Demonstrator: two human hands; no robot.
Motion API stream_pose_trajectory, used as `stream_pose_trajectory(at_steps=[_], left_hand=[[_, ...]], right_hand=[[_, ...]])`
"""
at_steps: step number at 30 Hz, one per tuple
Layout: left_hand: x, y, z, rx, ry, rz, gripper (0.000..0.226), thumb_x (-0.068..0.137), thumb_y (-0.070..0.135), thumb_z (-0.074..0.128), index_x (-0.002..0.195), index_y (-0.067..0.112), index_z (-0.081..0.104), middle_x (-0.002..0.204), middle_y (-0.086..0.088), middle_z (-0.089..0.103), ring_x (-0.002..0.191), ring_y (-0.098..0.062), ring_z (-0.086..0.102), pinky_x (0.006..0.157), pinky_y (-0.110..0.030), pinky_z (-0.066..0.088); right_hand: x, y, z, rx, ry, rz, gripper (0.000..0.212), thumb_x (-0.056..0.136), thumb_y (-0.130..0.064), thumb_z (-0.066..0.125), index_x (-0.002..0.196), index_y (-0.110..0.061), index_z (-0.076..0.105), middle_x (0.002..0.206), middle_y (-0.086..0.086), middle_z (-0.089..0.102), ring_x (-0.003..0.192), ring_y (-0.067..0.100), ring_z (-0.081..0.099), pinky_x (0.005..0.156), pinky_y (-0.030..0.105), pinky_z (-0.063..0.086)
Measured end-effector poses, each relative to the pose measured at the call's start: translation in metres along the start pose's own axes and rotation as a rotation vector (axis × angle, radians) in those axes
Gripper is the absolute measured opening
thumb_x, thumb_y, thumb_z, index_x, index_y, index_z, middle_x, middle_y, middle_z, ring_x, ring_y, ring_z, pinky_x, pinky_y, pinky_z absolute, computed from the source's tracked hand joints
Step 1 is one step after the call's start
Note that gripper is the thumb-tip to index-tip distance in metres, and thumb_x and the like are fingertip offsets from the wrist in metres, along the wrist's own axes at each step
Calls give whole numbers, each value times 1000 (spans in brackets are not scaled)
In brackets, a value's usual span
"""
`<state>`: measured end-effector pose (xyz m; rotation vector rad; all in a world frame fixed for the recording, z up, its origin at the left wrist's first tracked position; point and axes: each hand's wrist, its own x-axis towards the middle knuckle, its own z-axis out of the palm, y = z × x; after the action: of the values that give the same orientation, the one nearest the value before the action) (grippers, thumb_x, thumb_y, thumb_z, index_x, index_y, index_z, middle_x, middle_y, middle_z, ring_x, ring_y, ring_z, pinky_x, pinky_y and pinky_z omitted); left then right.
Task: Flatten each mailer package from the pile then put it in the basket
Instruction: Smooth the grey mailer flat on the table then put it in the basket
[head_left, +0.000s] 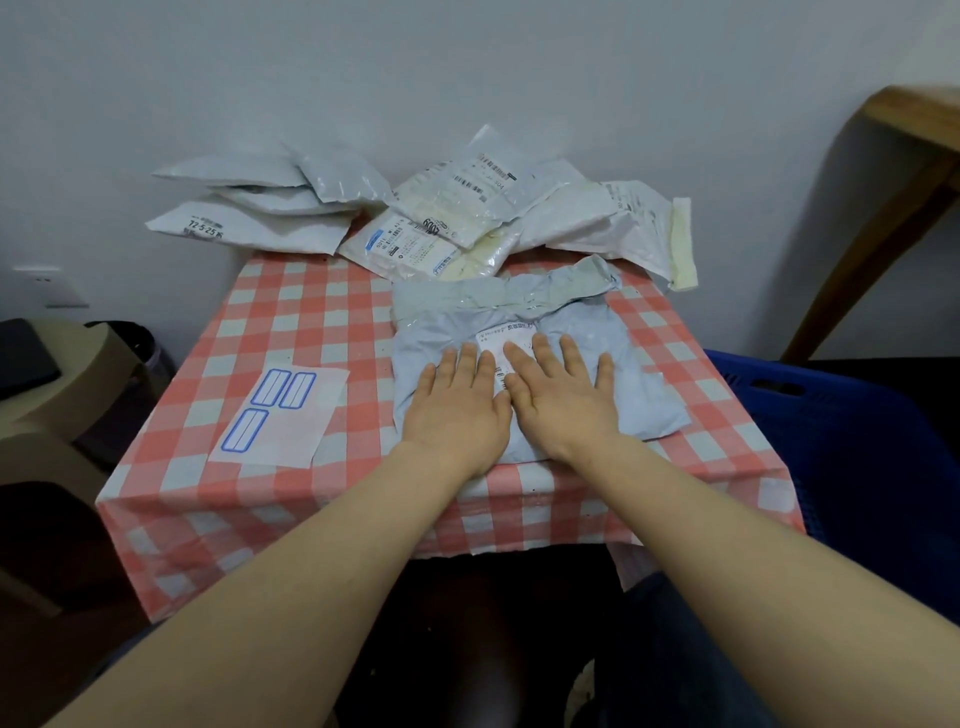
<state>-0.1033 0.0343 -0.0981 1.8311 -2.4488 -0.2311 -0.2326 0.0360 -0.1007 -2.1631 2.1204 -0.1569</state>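
Hands (511, 402) flat on pale blue mailer (582, 332), pile (415, 213) behind

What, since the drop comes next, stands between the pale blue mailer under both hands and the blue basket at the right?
Nothing visible. Only bare checked tablecloth lies between the mailer and the basket; the left hand and right hand rest flat on it.

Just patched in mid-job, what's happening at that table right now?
A person is pressing both hands flat, left hand and right hand side by side, on a pale blue mailer lying on the checked table. Its far end looks crumpled. The pile of white mailers sits at the table's far edge, and the blue basket stands to the right. This mailer is not yet in it.
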Motion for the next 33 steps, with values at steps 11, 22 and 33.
stream_pose_trajectory(at_steps=[11, 22, 33], left_hand=[[8, 6, -29, 132, -124, -12, 57, 100, 40, 22, 149, 11, 22, 157, -11, 15, 145, -26, 10, 117, -46, -4], [24, 49, -8, 97, -91, 41, 53, 101, 44, 8, 151, 33, -4, 159, 5, -11, 146, -20, -14, 109, -60, -15], [26, 52, -2, 154, -73, 49, 53, 100, 42, 9, 152, 31, 4, 160, 4, -7, 146, -20, -11, 109, -61, -14]], right_hand=[[10, 14, -24, 403, -113, -2, 45, 102, -42, 23, 147, -39, 25, 158, -5, 16, 147, 20, 6, 116, 53, -6], [5, 57, -9, 98, -34, 119, 53, 102, -42, 12, 152, -28, 2, 160, 2, -4, 147, 22, -5, 118, 41, -3], [8, 56, -7, 23, -35, 88, 52, 102, -39, 15, 152, -21, 16, 159, 6, 10, 147, 24, 3, 118, 40, 3]])
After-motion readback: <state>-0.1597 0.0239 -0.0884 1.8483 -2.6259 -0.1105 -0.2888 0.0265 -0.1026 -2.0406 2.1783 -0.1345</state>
